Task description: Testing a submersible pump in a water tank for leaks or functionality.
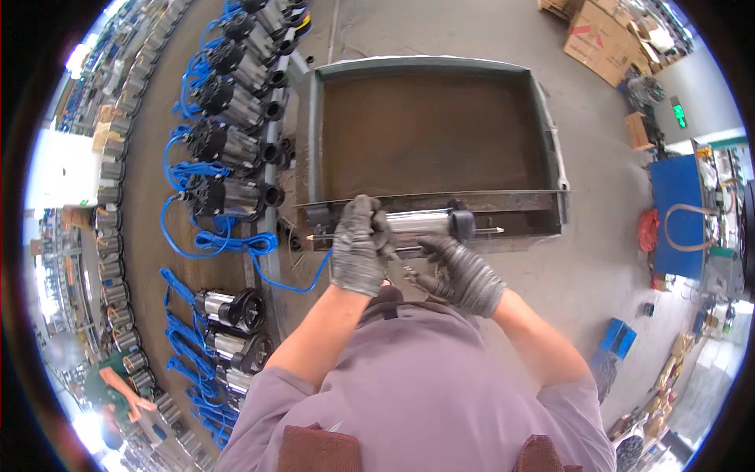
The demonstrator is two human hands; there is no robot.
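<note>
A submersible pump (421, 223) with a silver cylinder body and black ends lies sideways across the near edge of a metal tank (543, 118). My left hand (358, 250), in a grey glove, is closed round the pump's left end and hides most of it. A blue cable (295, 289) runs from beside that hand to the left. Just below the pump body, my gloved right hand (462, 277) has its thumb and fingers bent inward around a small metallic piece (408, 271), too small to make out. Thin rod ends (491, 230) stick out past the pump.
Brownish liquid (432, 130) fills the tank. Several similar pumps (228, 149) with coiled blue cables stand in a row at the left, more lying nearer me. Cardboard boxes (602, 43) are at the back right, a blue panel (678, 204) at the right. Another person (114, 389) works at the lower left.
</note>
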